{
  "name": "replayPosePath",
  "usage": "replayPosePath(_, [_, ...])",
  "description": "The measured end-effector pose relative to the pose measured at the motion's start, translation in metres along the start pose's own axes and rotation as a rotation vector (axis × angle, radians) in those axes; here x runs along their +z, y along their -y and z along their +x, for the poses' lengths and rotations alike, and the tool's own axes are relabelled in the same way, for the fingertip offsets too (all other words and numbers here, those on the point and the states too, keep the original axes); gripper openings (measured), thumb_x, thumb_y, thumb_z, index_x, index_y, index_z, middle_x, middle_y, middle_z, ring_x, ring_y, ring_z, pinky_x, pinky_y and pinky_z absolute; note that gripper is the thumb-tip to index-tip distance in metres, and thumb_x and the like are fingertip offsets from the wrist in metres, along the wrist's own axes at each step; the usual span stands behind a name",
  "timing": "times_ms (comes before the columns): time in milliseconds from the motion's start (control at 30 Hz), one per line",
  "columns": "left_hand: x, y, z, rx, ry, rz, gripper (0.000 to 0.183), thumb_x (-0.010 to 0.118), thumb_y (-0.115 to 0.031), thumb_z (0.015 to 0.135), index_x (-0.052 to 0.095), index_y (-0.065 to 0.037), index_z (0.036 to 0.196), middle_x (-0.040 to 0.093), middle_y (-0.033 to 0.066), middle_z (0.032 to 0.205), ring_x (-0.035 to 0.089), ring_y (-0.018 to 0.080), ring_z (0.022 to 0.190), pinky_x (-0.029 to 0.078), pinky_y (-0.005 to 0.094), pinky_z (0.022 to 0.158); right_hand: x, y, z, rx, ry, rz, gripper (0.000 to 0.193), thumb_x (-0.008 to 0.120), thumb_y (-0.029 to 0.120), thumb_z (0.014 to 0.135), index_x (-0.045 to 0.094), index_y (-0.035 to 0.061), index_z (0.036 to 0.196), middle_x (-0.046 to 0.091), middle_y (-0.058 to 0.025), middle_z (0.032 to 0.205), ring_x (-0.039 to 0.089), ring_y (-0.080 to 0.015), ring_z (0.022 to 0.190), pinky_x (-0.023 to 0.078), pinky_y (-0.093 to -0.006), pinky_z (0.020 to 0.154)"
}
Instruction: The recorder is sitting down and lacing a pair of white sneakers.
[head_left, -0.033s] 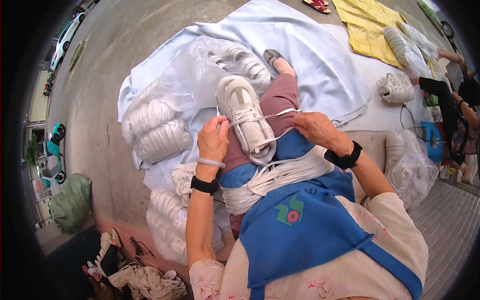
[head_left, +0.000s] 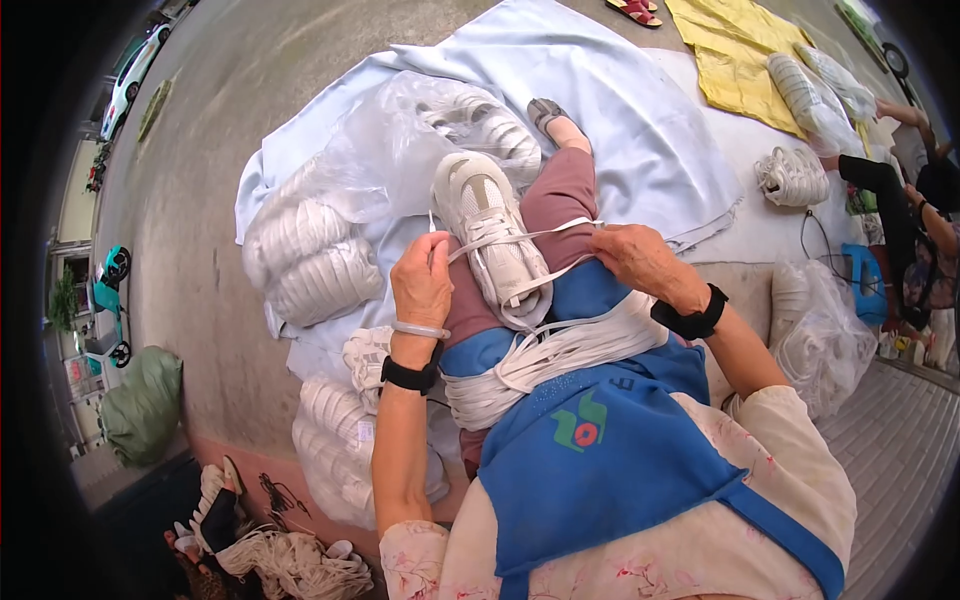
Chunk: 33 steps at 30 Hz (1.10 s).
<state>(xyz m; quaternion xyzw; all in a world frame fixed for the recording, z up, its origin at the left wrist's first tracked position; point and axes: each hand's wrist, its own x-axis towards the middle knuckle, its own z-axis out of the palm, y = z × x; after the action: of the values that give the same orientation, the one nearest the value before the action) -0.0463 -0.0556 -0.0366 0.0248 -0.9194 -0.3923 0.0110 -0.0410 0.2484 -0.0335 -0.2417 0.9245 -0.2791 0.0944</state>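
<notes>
Shoe (head_left: 497, 268): at the far edge of the lap (head_left: 478, 352), between the legs (head_left: 560, 190)
Left hand (head_left: 421, 285): pinching the white lace (head_left: 553, 231)
Right hand (head_left: 645, 262): pinching it on the other side
Change: hands barely shifted; lacing still in progress

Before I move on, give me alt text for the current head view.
Left hand and right hand hold laces out from a pale shoe between the legs. A lace bundle lies across the blue apron; plastic bags lie on a pale sheet.
</notes>
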Motion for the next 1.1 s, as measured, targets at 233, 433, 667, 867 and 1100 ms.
replayPosePath(233, [-0.014, -0.033, -0.032, -0.313, 0.142, -0.411, 0.020, 0.051, -0.012, 0.092, 0.059, -0.001, 0.106, 0.067, 0.0061, 0.085, 0.056, 0.0072, 0.048, 0.043, 0.0212, 0.040, -0.004, 0.033, 0.019, 0.028, -0.274, 0.288, 0.013, 0.053, 0.009, 0.084, 0.058, 0.0008, 0.093, 0.058, -0.0155, 0.095, 0.059, -0.0351, 0.077, 0.047, -0.0405, 0.069])
replayPosePath(433, [0.005, -0.013, -0.031, -0.333, 0.187, -0.368, 0.021, 0.054, -0.019, 0.092, 0.062, -0.001, 0.100, 0.062, 0.0017, 0.077, 0.052, 0.0053, 0.051, 0.040, 0.0186, 0.043, 0.033, 0.026, 0.056, -0.176, -0.110, 0.263, 0.016, 0.053, 0.014, 0.086, 0.059, -0.0012, 0.087, 0.059, -0.0159, 0.083, 0.058, -0.0347, 0.079, 0.046, -0.0409, 0.070])
replayPosePath(667, [0.007, -0.005, -0.021, -0.163, 0.079, -0.066, 0.024, 0.059, -0.022, 0.086, 0.065, 0.001, 0.092, 0.066, 0.0128, 0.076, 0.062, 0.0207, 0.069, 0.047, 0.0322, 0.066, 0.020, -0.008, 0.071, -0.007, -0.159, 0.136, 0.015, 0.055, 0.016, 0.085, 0.061, 0.0023, 0.084, 0.060, -0.0157, 0.079, 0.059, -0.0344, 0.076, 0.046, -0.0410, 0.068])
replayPosePath(867, [0.004, -0.003, -0.017, -0.236, 0.107, -0.080, 0.025, 0.061, -0.021, 0.085, 0.067, 0.002, 0.093, 0.068, 0.0106, 0.076, 0.060, 0.0136, 0.069, 0.047, 0.0278, 0.065, -0.008, 0.011, 0.054, 0.090, -0.218, 0.227, 0.015, 0.057, 0.014, 0.082, 0.061, 0.0036, 0.093, 0.059, -0.0150, 0.089, 0.059, -0.0348, 0.080, 0.048, -0.0408, 0.069])
replayPosePath(1100, [0.009, -0.007, -0.006, -0.180, 0.031, -0.035, 0.029, 0.057, -0.027, 0.085, 0.066, 0.000, 0.089, 0.066, 0.0176, 0.082, 0.065, 0.0313, 0.078, 0.048, 0.0393, 0.072, 0.023, 0.034, 0.017, -0.103, 0.036, 0.187, 0.019, 0.065, 0.014, 0.079, 0.058, 0.0036, 0.093, 0.056, -0.0112, 0.095, 0.059, -0.0321, 0.081, 0.048, -0.0393, 0.067])
